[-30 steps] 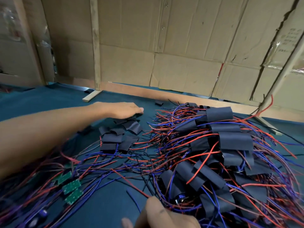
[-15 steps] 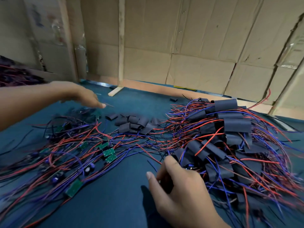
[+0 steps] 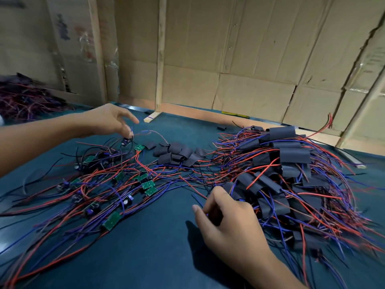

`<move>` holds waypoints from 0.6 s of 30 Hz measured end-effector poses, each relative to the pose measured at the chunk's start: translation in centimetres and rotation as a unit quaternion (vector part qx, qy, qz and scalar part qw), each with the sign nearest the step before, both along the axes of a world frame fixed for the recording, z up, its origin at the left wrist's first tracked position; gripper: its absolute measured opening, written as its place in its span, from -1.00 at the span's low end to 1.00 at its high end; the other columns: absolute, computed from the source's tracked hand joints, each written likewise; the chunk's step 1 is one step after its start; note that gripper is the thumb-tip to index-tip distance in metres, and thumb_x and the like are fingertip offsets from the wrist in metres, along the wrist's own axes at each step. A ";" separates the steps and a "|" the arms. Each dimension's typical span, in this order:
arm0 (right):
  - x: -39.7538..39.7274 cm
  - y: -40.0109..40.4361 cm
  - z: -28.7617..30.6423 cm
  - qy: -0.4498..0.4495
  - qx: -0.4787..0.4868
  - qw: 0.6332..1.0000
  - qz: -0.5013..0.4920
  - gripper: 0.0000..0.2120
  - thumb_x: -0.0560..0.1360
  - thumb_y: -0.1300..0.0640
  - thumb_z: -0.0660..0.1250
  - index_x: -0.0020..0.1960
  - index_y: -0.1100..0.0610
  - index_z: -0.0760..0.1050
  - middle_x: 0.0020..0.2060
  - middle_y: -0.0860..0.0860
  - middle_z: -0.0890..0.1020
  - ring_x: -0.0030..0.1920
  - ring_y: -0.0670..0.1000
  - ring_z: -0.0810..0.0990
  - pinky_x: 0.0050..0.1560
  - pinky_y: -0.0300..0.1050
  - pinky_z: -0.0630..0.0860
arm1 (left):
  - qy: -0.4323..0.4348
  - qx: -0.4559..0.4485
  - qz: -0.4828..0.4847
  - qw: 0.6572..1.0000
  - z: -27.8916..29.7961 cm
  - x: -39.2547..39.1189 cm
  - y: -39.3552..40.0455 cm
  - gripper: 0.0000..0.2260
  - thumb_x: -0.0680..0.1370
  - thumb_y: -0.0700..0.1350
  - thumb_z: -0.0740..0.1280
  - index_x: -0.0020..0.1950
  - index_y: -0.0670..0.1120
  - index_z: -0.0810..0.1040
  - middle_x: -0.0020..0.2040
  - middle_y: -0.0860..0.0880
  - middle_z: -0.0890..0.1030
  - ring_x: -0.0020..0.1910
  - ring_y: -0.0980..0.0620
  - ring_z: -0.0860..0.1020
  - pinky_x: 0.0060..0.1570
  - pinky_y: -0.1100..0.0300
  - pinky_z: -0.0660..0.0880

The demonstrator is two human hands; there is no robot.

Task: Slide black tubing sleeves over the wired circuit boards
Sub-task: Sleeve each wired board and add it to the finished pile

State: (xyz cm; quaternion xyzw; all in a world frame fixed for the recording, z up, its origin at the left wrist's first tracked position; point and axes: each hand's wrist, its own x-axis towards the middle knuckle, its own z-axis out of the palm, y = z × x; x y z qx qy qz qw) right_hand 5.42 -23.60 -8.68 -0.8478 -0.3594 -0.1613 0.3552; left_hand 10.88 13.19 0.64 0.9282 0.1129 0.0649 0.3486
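My left hand (image 3: 108, 120) is raised over the far left of the table and pinches a small wired circuit board (image 3: 125, 141) that dangles from its fingertips by red and blue wires. Bare green boards (image 3: 148, 185) with tangled wires lie spread below it. A small heap of loose black tubing sleeves (image 3: 177, 153) sits at the centre back. My right hand (image 3: 229, 220) rests near the front edge of the sleeved pile (image 3: 291, 161), its fingers curled round what looks like a black sleeve (image 3: 214, 213), mostly hidden.
The work surface is a dark teal mat (image 3: 150, 253). Cardboard panels (image 3: 239, 59) and wooden battens wall off the back. Another heap of wired parts (image 3: 25, 99) lies far left. A loose wood strip (image 3: 151, 117) and one stray sleeve (image 3: 221, 128) lie near the back edge.
My left hand left the loose sleeves, swung left and lifted one wired board off the tangle. My right hand came up into view beside the sleeved pile.
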 end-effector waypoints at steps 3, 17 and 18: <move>0.0 0.0 0.0 0.009 0.003 1.000 0.002 -0.70 0.49 -0.18 0.30 -0.25 -0.08 0.26 -0.52 -0.12 0.43 -0.42 0.03 0.46 -0.34 0.03 0.45 | -0.078 0.024 0.018 0.997 0.8 0.1 -0.2 -0.55 0.44 -0.27 0.52 0.22 0.11 0.54 -0.22 0.02 0.73 -0.22 0.19 0.66 -0.02 0.16 0.48; 0.2 -0.1 -0.2 0.031 0.009 0.999 0.006 -0.69 0.51 -0.10 0.40 -0.23 -0.05 0.30 -0.54 -0.14 0.43 -0.46 -0.01 0.40 -0.38 -0.08 0.29 | -0.069 -0.232 -0.004 0.970 6.0 -0.5 -2.5 -0.71 0.33 0.04 0.51 0.02 0.00 0.71 -0.16 -0.02 0.69 -0.25 0.09 0.66 -0.14 0.10 0.58; 0.2 -0.1 -0.1 0.030 0.008 1.000 0.004 -0.69 0.51 -0.09 0.41 -0.24 -0.05 0.30 -0.54 -0.13 0.42 -0.46 -0.02 0.40 -0.38 -0.08 0.30 | -0.075 -0.249 -0.005 0.966 6.2 -0.4 -2.6 -0.78 0.36 0.05 0.50 -0.04 0.03 0.72 -0.15 0.01 0.69 -0.24 0.09 0.66 -0.14 0.08 0.59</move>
